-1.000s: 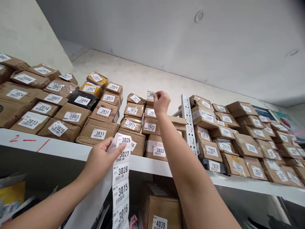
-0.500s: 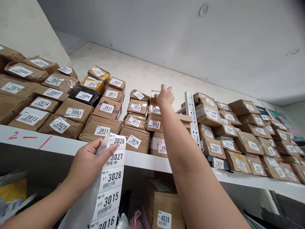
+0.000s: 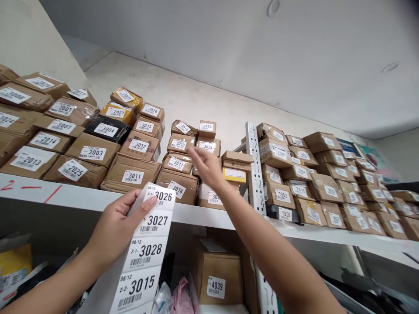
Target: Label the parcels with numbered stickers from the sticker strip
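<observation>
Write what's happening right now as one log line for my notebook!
left hand: holds label strip | right hand: in front of stacked boxes, nothing seen in it | box 3025: labelled, on top of box 3024

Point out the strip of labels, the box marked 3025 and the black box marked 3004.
Strip of labels (image 3: 145,251): head view, on the 3028 label.
Box marked 3025 (image 3: 207,127): head view, on its front label.
Black box marked 3004 (image 3: 106,129): head view, on its front label.
</observation>
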A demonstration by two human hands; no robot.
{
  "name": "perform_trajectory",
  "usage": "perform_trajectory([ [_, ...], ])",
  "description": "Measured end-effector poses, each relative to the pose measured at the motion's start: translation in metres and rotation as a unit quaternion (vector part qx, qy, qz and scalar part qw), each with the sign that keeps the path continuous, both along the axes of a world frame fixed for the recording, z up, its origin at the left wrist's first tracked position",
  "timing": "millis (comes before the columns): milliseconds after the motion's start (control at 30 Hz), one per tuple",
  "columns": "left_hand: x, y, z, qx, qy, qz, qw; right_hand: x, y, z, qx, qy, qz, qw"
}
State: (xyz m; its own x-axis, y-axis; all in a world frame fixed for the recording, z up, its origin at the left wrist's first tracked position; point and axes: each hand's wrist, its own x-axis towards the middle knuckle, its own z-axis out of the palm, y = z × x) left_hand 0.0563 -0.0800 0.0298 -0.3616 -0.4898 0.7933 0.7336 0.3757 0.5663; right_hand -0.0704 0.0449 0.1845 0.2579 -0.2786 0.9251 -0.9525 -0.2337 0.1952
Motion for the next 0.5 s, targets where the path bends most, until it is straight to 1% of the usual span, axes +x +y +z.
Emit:
perform_trajectory([
  [33, -0.003, 0.003, -0.002, -0.012, -0.014, -0.024, 1.000, 0.001, 0.004, -0.025, 0.073, -0.057, 0.067, 0.993],
  [67, -0.007, 0.007, -0.003, -0.026, -0.028, -0.041, 0.998, 0.001, 0.008, -0.049, 0.143, -0.111, 0.109, 0.977],
  [100, -0.011, 0.011, -0.005, -0.041, -0.041, -0.048, 0.997, -0.001, 0.013, -0.071, 0.183, -0.163, 0.138, 0.960],
  [133, -0.017, 0.016, -0.007, -0.058, -0.052, -0.043, 0.996, -0.005, 0.018, -0.090, 0.185, -0.202, 0.154, 0.949],
  [167, -0.023, 0.021, -0.009, -0.075, -0.060, -0.031, 0.995, -0.010, 0.023, -0.106, 0.171, -0.232, 0.161, 0.944],
  [200, -0.030, 0.026, -0.011, -0.090, -0.063, -0.015, 0.994, -0.016, 0.028, -0.118, 0.152, -0.258, 0.168, 0.939],
  [267, -0.043, 0.037, -0.014, -0.103, -0.066, 0.014, 0.992, -0.029, 0.039, -0.134, 0.125, -0.299, 0.178, 0.929],
  [333, -0.057, 0.048, -0.016, -0.096, -0.069, 0.014, 0.993, -0.042, 0.049, -0.142, 0.118, -0.333, 0.182, 0.918],
  [400, -0.070, 0.057, -0.017, -0.074, -0.073, -0.020, 0.994, -0.052, 0.058, -0.146, 0.105, -0.351, 0.170, 0.915],
  [500, -0.086, 0.068, -0.018, -0.026, -0.082, -0.083, 0.993, -0.060, 0.068, -0.150, 0.066, -0.346, 0.161, 0.922],
])
